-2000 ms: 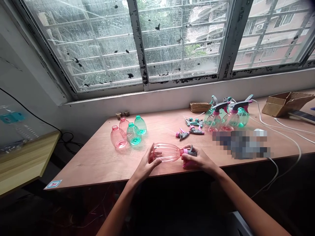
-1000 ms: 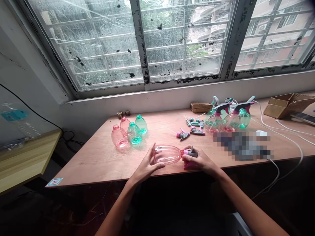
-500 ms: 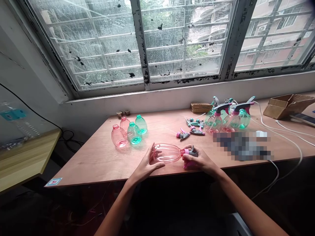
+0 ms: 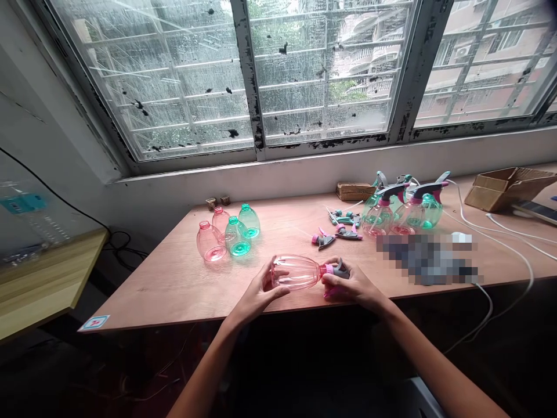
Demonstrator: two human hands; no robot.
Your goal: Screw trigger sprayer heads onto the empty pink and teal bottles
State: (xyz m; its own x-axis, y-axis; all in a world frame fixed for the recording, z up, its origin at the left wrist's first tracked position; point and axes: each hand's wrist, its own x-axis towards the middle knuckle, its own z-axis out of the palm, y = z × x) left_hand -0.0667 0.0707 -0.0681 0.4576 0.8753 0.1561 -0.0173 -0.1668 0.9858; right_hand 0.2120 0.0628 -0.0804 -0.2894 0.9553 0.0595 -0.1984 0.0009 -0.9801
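Observation:
A clear pink bottle [image 4: 300, 271] lies sideways in the air near the table's front edge, its neck pointing right. My left hand [image 4: 264, 290] holds its base end, with the thumb below and fingers behind. At the neck sits a grey and pink spray head [image 4: 336, 270], and my right hand [image 4: 350, 283] is closed around it. Whether the thread is fully seated I cannot tell. Beyond my hands, loose grey-pink spray heads [image 4: 322, 239] lie on the wooden table [image 4: 174, 290], with teal spray heads [image 4: 346, 218] behind them.
Two pink bottles [image 4: 211, 241] and two green bottles [image 4: 238, 237] stand uncapped at the left. Several assembled spray bottles [image 4: 409, 213] stand at the right, near an open cardboard box [image 4: 500, 188]. White cables [image 4: 528, 267] run over the right edge. A blurred patch covers something there.
Almost nothing differs. Both hands keep their hold on the pink bottle and spray head, with only a very slight shift of the fingers.

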